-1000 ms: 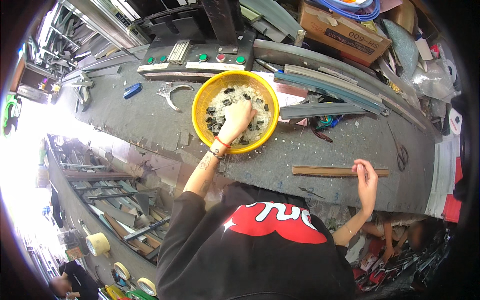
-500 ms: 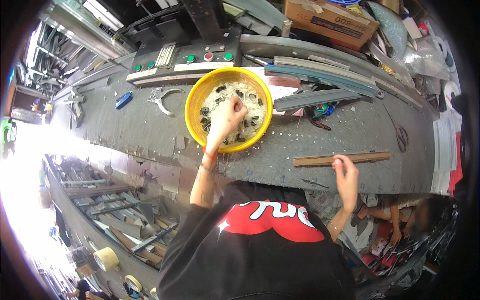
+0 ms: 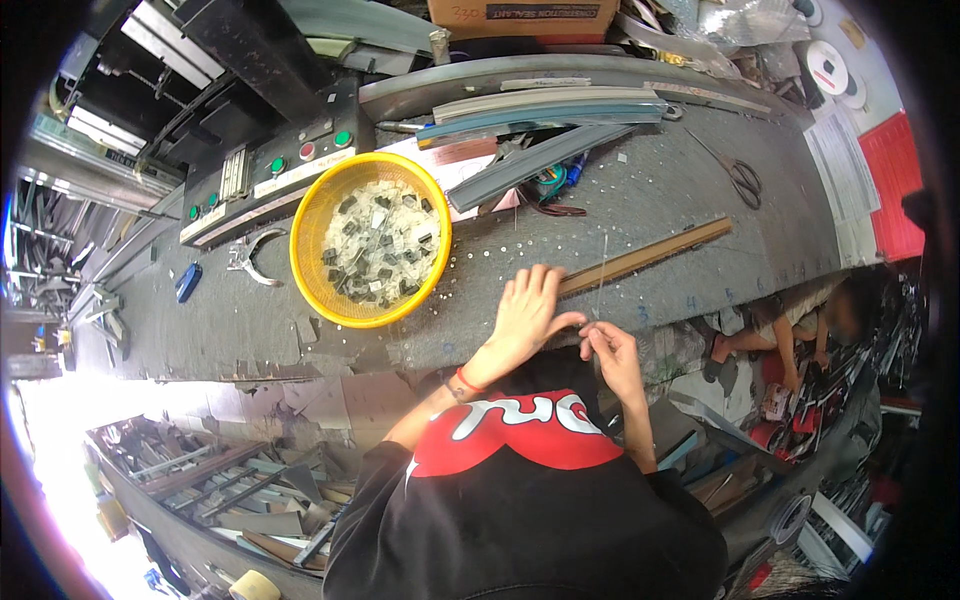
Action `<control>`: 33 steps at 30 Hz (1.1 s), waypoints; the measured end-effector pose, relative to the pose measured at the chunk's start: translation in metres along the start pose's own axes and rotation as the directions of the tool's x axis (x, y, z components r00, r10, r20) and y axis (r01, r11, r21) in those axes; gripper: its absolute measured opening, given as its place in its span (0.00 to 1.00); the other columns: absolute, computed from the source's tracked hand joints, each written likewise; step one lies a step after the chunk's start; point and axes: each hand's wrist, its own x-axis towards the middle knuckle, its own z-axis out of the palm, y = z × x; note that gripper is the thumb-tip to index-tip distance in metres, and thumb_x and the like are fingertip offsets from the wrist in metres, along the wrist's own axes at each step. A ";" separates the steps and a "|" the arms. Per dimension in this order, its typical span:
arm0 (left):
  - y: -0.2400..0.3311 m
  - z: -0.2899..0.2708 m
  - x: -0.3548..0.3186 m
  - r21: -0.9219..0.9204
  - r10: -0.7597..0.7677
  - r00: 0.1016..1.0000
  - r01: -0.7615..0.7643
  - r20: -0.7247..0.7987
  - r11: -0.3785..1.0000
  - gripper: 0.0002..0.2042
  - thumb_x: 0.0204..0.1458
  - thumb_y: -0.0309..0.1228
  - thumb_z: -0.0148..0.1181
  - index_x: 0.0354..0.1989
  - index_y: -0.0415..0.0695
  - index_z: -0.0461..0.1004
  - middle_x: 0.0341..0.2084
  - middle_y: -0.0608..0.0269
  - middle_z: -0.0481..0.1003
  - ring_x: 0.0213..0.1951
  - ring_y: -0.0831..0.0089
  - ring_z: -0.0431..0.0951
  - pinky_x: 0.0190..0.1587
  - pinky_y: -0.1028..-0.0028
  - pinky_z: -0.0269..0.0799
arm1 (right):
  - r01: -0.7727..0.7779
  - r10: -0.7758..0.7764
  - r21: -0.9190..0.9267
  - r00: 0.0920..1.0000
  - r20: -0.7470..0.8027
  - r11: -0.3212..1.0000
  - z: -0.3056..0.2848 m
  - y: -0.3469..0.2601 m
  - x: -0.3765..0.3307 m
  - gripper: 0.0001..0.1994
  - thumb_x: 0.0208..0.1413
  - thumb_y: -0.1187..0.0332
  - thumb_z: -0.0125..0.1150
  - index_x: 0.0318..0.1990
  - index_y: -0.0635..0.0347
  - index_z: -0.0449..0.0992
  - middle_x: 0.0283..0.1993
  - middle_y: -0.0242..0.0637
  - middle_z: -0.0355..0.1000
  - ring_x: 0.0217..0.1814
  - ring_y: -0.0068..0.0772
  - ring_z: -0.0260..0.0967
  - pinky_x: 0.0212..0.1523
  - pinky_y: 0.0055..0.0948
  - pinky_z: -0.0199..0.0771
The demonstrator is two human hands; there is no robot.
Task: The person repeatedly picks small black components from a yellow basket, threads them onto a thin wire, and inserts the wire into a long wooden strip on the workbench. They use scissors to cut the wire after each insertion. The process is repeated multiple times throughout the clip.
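Note:
My left hand [image 3: 527, 312] lies over the left end of a long brown strip [image 3: 650, 256], its fingers stretched out and its thumb pointing right. Just right of it, at the bench's near edge, my right hand [image 3: 612, 352] has its thumb and fingers pinched together. A thin pale line rises above those fingertips; I cannot make out what they hold. To the left stands a yellow mesh basket [image 3: 302, 262] with many small clear and black pieces inside. Neither hand touches the basket.
Cutting pliers [image 3: 250, 257] and a blue utility knife [image 3: 187, 282] lie left of the basket. Grey and blue profiles [image 3: 545, 160] lie behind, with scissors [image 3: 742, 178] at the right. A machine panel with buttons [image 3: 279, 164] stands at the back left. Another person's arm [image 3: 790, 355] shows below the bench, right.
My left hand has come out of the basket and moved right to the brown strip. My right hand has left the strip for the bench edge. The view has turned, and the strip is tilted more.

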 end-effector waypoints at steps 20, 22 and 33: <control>-0.037 -0.006 0.001 -0.258 -0.088 0.952 0.167 0.293 0.952 0.13 0.53 0.36 0.55 0.38 0.37 0.71 0.31 0.52 0.70 0.36 0.51 0.73 0.36 0.60 0.68 | -0.097 0.043 -0.469 0.991 -0.126 0.878 -0.027 0.000 -0.043 0.10 0.57 0.70 0.50 0.36 0.68 0.75 0.32 0.48 0.76 0.36 0.42 0.76 0.34 0.32 0.70; -0.037 -0.006 0.000 -0.257 -0.087 0.951 0.167 0.296 0.952 0.13 0.52 0.35 0.55 0.39 0.38 0.71 0.31 0.53 0.70 0.36 0.52 0.73 0.36 0.61 0.68 | -0.101 0.043 -0.482 0.990 -0.131 0.870 -0.029 -0.012 -0.045 0.10 0.56 0.71 0.50 0.35 0.67 0.75 0.32 0.49 0.75 0.36 0.47 0.75 0.35 0.34 0.70; -0.036 0.005 -0.004 -0.096 0.053 0.978 -0.034 0.201 0.995 0.12 0.49 0.33 0.58 0.38 0.40 0.68 0.31 0.57 0.67 0.35 0.58 0.71 0.36 0.64 0.68 | -0.179 0.133 -0.511 0.983 -0.124 0.841 -0.030 -0.033 -0.037 0.08 0.53 0.72 0.49 0.31 0.62 0.76 0.28 0.47 0.74 0.31 0.54 0.71 0.34 0.44 0.69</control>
